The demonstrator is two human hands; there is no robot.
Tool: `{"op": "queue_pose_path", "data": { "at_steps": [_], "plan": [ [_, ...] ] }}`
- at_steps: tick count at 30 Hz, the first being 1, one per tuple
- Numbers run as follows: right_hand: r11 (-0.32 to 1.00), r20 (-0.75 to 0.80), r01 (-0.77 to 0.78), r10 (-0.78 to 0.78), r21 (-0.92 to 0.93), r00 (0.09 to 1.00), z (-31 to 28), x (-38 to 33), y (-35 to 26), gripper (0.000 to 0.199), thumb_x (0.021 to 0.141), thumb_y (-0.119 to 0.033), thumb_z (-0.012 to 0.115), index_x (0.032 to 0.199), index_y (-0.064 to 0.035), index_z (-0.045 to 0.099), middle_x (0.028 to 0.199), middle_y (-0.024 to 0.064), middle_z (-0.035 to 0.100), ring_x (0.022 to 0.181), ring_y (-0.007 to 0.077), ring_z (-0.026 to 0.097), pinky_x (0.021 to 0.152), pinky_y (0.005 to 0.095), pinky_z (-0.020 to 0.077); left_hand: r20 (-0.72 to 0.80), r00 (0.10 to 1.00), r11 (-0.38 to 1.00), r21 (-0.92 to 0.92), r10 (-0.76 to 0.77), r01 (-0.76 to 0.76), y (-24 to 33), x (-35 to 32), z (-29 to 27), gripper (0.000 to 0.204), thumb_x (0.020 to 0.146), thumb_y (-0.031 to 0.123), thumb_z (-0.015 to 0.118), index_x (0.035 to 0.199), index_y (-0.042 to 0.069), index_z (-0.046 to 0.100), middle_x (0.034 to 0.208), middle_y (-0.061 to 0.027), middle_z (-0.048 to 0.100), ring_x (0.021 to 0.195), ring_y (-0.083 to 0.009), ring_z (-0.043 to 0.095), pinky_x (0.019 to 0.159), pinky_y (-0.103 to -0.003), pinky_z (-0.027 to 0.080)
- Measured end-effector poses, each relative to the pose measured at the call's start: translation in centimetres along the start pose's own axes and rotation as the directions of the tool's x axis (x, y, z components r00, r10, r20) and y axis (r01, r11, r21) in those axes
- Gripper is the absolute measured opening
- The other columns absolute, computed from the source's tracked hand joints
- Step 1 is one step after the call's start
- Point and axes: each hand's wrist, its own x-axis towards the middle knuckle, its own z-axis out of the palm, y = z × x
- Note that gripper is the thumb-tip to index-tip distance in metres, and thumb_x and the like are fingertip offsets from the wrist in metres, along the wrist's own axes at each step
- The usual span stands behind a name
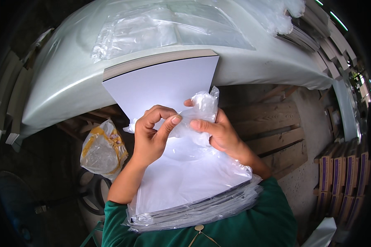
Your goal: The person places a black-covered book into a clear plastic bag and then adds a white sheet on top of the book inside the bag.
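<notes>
- Two hands worked one clear plastic bag point(193, 164): left hand point(150, 136) pinched shut on its crumpled mouth, right hand point(218, 131) closed on the same bunched film.
- Held inside the bag: stack of white sheets point(165, 84), lower end bagged against the chest, upper end bare and leaning on the pale surface point(66, 82).
- Lay on that surface: loose clear plastic bags point(160, 29).
- Hung at lower left: yellow-printed plastic bag point(103, 148).
- Stood at right edge: brown cartons with purple stripes point(342, 173), beside wooden pallet point(272, 127).
</notes>
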Motion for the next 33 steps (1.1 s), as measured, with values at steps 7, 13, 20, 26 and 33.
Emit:
{"op": "queue_pose_path", "data": {
  "at_steps": [7, 13, 20, 26, 33],
  "plan": [
    [0.99, -0.049, 0.134, -0.136, -0.044, 0.989, -0.5, 0.3, 0.8, 0.021, 0.078, -0.015, 0.065, 0.094, -0.0033, 0.057, 0.083, 0.0, 0.057, 0.077, 0.0057, 0.052, 0.067, 0.0213, 0.0412, 0.062, 0.994, 0.974, 0.2, 0.094, -0.105, 0.2, -0.1, 0.3, 0.013, 0.076, 0.016, 0.066, 0.076, 0.003, 0.062, 0.067, -0.0031, 0.059, 0.062, -0.0128, 0.049, 0.071, -0.025, 0.032],
    [0.998, 0.023, 0.065, -0.065, -0.02, 0.998, -1.0, -0.1, 0.7, 0.016, 0.079, -0.015, 0.065, 0.087, -0.0031, 0.059, 0.08, -0.0015, 0.057, 0.075, 0.0056, 0.051, 0.064, 0.0217, 0.0406, 0.043, 0.996, 0.992, 0.1, 0.076, -0.08, -0.2, -0.2, 0.0, 0.012, 0.074, 0.014, 0.067, 0.076, 0.004, 0.062, 0.07, -0.0037, 0.062, 0.061, -0.0128, 0.052, 0.07, -0.024, 0.033],
    [0.994, -0.018, 0.099, -0.098, 0.038, 0.995, -0.5, 0.0, 0.8, 0.019, 0.078, -0.015, 0.065, 0.09, -0.003, 0.057, 0.08, -0.0004, 0.056, 0.074, 0.0062, 0.05, 0.065, 0.0216, 0.0398, 0.05, 0.956, 0.89, 0.356, 0.288, -0.287, 0.0, 0.3, 0.4, 0.009, 0.079, 0.013, 0.061, 0.08, 0.005, 0.064, 0.077, -0.0041, 0.064, 0.065, -0.0144, 0.055, 0.069, -0.026, 0.033],
    [0.994, 0.036, 0.082, -0.085, 0.074, 0.996, -0.9, 0.0, 0.7, 0.023, 0.077, -0.016, 0.065, 0.093, -0.0033, 0.055, 0.082, 0.0014, 0.056, 0.076, 0.0076, 0.051, 0.065, 0.0225, 0.0405, 0.018, 0.965, 0.889, 0.385, 0.262, -0.248, 0.3, 0.2, 0.5, 0.009, 0.079, 0.013, 0.06, 0.081, 0.005, 0.064, 0.08, -0.0038, 0.065, 0.066, -0.0137, 0.055, 0.071, -0.025, 0.033],
    [0.988, 0.036, 0.153, -0.153, 0.011, 0.988, -1.2, 0.0, 1.2, 0.016, 0.078, -0.018, 0.064, 0.081, -0.0046, 0.056, 0.076, -0.0015, 0.054, 0.073, 0.0063, 0.05, 0.064, 0.0218, 0.0395, 0.075, 0.969, 0.926, 0.287, 0.233, -0.245, -0.2, 0.1, 0.1, 0.011, 0.079, 0.015, 0.061, 0.075, 0.005, 0.062, 0.072, -0.0026, 0.063, 0.064, -0.0138, 0.055, 0.071, -0.026, 0.033]
  ]
}}
